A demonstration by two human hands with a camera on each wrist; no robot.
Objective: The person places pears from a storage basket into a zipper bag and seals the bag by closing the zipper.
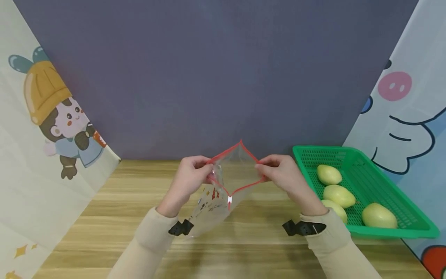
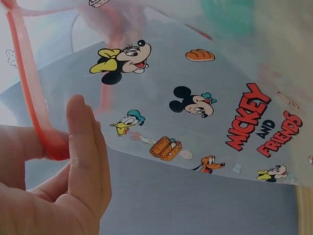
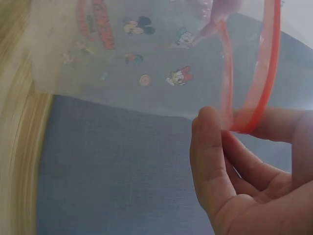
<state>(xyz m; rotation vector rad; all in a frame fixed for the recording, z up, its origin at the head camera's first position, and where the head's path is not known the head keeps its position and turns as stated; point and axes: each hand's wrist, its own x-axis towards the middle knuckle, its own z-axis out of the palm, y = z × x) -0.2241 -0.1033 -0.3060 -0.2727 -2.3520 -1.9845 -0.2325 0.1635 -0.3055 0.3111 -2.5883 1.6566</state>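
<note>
Between my two hands a clear zip bag (image 1: pixel 205 215) is spread, its red-edged mouth pulled into a diamond shape. Cartoon figures and red lettering are printed on its side, plainest in the left wrist view. My left hand (image 1: pixel 191 174) pinches the left side of the mouth between thumb and fingers. On the opposite side, my right hand (image 1: pixel 283 174) pinches the red edge the same way. A white zip slider (image 1: pixel 229 199) sits at the near corner of the mouth. Nothing shows inside the bag, which hangs tilted toward the left over the wooden table (image 1: pixel 139 193).
To the right of my right hand stands a green plastic basket (image 1: pixel 386 186). Several pale yellow-green, oval fruits lie in it, among them one fruit (image 1: pixel 379 215) near the front wall. A grey-blue panel (image 1: pixel 223 77) rises behind the table, with printed cloths at both sides.
</note>
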